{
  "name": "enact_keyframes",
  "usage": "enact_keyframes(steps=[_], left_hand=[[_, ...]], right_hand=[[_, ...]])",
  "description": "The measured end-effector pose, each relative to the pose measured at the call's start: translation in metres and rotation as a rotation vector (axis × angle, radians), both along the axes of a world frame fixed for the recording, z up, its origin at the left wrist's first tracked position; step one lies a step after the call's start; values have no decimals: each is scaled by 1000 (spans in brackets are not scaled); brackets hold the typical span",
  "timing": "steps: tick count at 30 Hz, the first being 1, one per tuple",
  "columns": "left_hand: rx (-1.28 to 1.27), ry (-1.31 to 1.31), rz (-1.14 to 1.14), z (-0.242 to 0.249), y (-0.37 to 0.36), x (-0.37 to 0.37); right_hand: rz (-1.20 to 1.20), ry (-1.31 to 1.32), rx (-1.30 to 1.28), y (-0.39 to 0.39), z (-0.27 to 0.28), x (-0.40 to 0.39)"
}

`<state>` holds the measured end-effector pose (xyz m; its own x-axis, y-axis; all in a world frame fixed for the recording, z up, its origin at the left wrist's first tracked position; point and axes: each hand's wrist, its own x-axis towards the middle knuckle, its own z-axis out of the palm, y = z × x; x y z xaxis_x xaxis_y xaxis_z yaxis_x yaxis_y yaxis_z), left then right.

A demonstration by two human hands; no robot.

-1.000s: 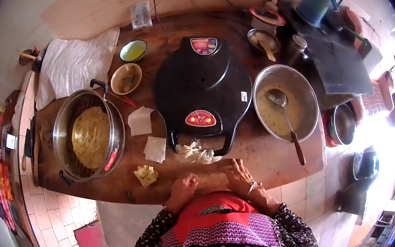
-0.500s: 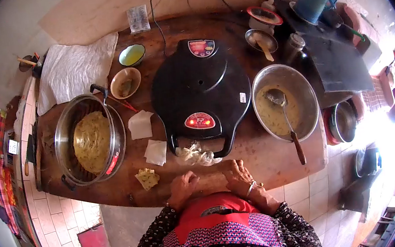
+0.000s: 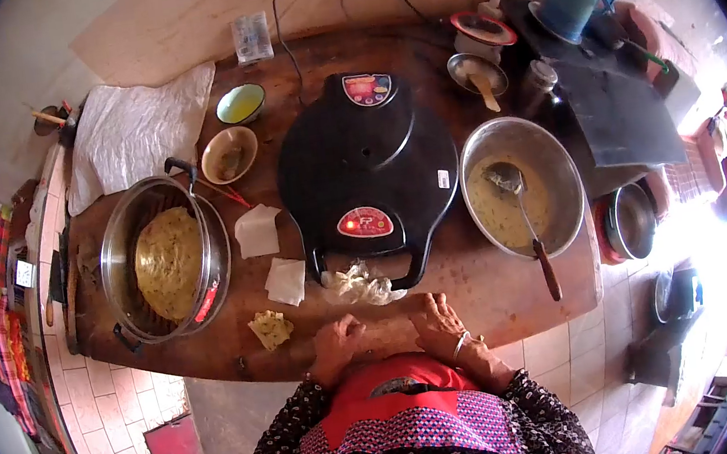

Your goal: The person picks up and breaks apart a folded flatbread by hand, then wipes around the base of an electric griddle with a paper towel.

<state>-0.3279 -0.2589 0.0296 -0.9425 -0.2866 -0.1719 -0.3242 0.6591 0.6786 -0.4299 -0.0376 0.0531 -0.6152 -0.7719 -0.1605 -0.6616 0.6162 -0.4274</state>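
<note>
Wooden table is lying under my left hand and right hand, both resting loosely curled and empty on its near edge while I am waiting, I judge, on the shut black electric griddle just beyond, whose handle I would be lifting next.

Home kitchen — electric griddle, batter bowl, steamer pot on wooden table.

Labels on the black cooker unreadable.
</note>
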Motion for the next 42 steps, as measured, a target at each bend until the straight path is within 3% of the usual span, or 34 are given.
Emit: enact_keyframes(steps=[15, 26, 34, 42], left_hand=[[23, -28, 19, 3, 0, 2], [-140, 68, -18, -22, 0, 5], [-108, 67, 16, -9, 3, 3], [-78, 75, -17, -23, -1, 6]], right_hand=[[4, -26, -17, -1, 20, -2], [25, 11, -31, 0, 11, -5], [67, -63, 3, -1, 18, -7], [67, 24, -43, 0, 11, -5]])
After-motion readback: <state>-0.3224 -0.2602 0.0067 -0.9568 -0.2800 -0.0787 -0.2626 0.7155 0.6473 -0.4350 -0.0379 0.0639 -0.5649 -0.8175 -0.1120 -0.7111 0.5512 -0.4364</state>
